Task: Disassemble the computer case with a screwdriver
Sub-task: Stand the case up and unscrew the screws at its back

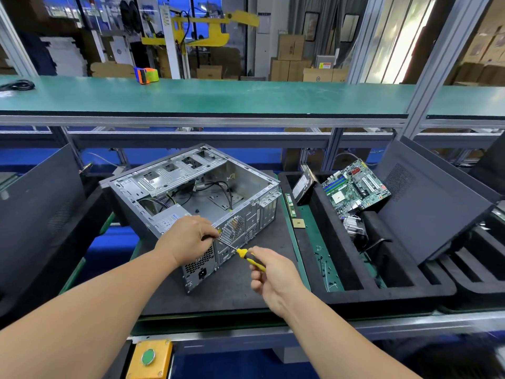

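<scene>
- With its side panel off, case (196, 203) lies open-side up on dark mat (240, 291), rear panel facing the person, right under both hands.
- Inside: loose cables (218, 187) on the floor of the case, PSU (170, 218) in the near-left corner just beyond the left hand, drive cage (175, 170) along the far side.
- Screwdriver (250, 258), yellow/black handle, shaft angled up-left; tip sits at the rear panel by the fan grille (232, 228), right at the left fingertips.
- Right hand (273, 277) gripping the screwdriver handle, fingers curled round it, held just off the case's near-right side.
- Left hand (188, 239) resting on the top rear edge of the case, fingers curled and pinching at the shaft near the tip. Can't tell if a screw is between them.
- Right of the right hand: foam tray (341, 269) with small screws (325, 266) in its near slot.
- Farther right and beyond: motherboard (355, 187) leaning in the tray, heatsink (355, 228) below it, drive (303, 187) upright at the tray's far-left corner.
- Between case and tray: RAM stick (291, 205) and CPU (298, 223) lying flat.
- Below left arm: yellow box with green button (149, 356).
- Far above hands, on the green shelf (246, 97): tape dispenser (146, 75).
</scene>
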